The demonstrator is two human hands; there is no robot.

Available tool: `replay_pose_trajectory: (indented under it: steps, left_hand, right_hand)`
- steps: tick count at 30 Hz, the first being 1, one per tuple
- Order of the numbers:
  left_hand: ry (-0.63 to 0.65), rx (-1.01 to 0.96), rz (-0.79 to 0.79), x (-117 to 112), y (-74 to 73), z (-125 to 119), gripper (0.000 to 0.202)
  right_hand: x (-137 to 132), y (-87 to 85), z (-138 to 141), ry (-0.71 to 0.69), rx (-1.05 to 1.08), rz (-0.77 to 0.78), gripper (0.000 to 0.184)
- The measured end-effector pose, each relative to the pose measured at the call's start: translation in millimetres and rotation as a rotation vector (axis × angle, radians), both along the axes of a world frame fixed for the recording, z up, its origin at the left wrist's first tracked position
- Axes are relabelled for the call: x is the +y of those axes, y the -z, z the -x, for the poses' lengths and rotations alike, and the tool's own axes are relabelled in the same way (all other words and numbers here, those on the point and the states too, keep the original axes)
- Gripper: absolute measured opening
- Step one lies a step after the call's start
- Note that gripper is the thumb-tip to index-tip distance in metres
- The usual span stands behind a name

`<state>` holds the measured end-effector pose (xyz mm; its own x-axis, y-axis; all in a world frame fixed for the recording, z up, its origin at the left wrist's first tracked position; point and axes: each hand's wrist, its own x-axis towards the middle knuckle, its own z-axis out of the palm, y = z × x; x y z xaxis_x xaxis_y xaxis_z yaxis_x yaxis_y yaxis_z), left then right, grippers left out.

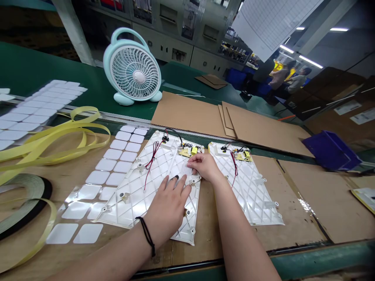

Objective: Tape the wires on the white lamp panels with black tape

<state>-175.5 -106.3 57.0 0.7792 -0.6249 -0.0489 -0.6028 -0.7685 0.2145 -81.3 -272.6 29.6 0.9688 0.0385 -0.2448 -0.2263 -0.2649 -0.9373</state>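
A white ribbed plastic panel (131, 195) lies in front of me, with a small circuit board (185, 151) and a bundle of red and black wires (152, 154) on its upper part. My left hand (168, 203) rests on the panel, fingers spread, holding nothing. Just beyond its fingertips, my right hand (202, 167) pinches the edge of a small white label (185, 169) against the ribs, below the board. To the right lies a second white panel (249, 191) with its own board (243, 155) and wires; neither hand holds it.
White rounded stickers on a clear sheet (113, 166) lie at left, near loose yellow tape (58, 144) and a tape roll (26, 199). A light-blue fan (133, 70) stands behind. Cardboard sheets (193, 115) and a blue bin (331, 150) are at the back right. Two people are far off.
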Motion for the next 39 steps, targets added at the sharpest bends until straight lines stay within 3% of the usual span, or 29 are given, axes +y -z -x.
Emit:
replay_pose_trajectory:
  steps: [17, 19, 22, 27, 30, 34, 36, 39]
  left_hand:
    - [0.028, -0.081, -0.049, 0.5, -6.8, -4.5, 0.039]
    - [0.040, -0.094, -0.054, 0.6, -8.7, -5.6, 0.039]
    - [0.038, -0.092, -0.059, 0.3, -11.2, -6.3, 0.041]
    - [0.029, -0.092, -0.046, 1.1, -12.5, -5.3, 0.039]
    - [0.023, -0.093, -0.032, 2.9, -12.3, -5.5, 0.038]
    - [0.016, -0.092, -0.036, 4.4, -13.5, -5.7, 0.040]
    - [0.012, -0.083, -0.063, 4.2, -15.8, -5.2, 0.044]
    - [0.016, -0.068, -0.084, 3.6, -19.9, -5.8, 0.054]
  right_hand:
    - [1.9, -3.6, 2.3, -0.027, -0.002, 0.131, 0.007]
    - [1.8, -8.0, 4.9, -0.076, -0.043, 0.201, 0.009]
    - [-0.8, -19.1, 9.1, -0.133, -0.224, 0.419, 0.027]
    - [-15.2, -39.6, 16.2, 0.051, -0.453, 0.618, 0.037]
    - [-17.9, -47.2, 24.6, -0.130, -0.313, 0.720, 0.032]
    - [1.1, -54.3, 37.0, -0.400, -0.013, 1.050, 0.043]
    - [14.8, -57.3, 40.0, -0.467, 0.070, 1.177, 0.044]
    - [32.4, -58.8, 38.3, -0.497, 0.062, 1.227, 0.034]
